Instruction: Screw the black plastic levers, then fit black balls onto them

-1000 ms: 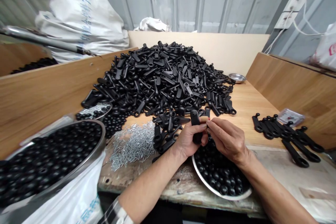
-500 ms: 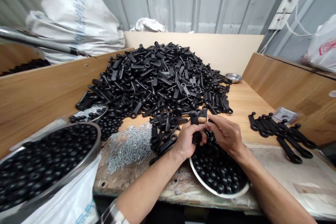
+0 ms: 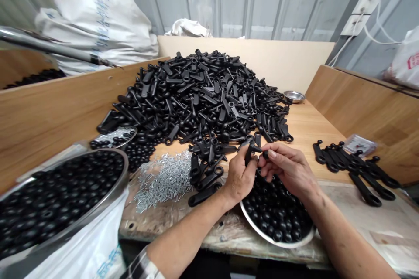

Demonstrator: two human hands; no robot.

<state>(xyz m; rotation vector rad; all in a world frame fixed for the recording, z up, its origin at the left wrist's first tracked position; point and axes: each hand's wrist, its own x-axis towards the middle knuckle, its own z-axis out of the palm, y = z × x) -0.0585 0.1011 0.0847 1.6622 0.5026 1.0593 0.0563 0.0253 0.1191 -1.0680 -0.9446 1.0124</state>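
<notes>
Grip: the left hand (image 3: 240,178) is closed around a black lever (image 3: 249,152), fingers curled and thumb against the shank, with the lever standing tilted above the fist. The right hand (image 3: 288,170) is nearly closed in a pinch, thumb and forefinger meeting at a small black piece (image 3: 265,154) right beside the lever's upper part; it seems to be held, though whether it touches the lever cannot be told from here. Both hands are raised just above a steel bowl (image 3: 258,234) heaped with black balls (image 3: 276,213), and the right wrist is over it. Step in hand, as judged: close work at the lever's end, done in the air with both hands. Any next move calls for a steady left fist and a firm right pinch, since the piece is small and mostly hidden by the fingertips. To the left of the hands lie loose silver screws (image 3: 162,181) and a few levers (image 3: 204,178). Behind them rises a large pile of levers (image 3: 196,96) on a wooden table (image 3: 314,139). A wide steel basin of balls (image 3: 126,170) sits at lower left, and a neat group of levers (image 3: 353,165) lies at right.
</notes>
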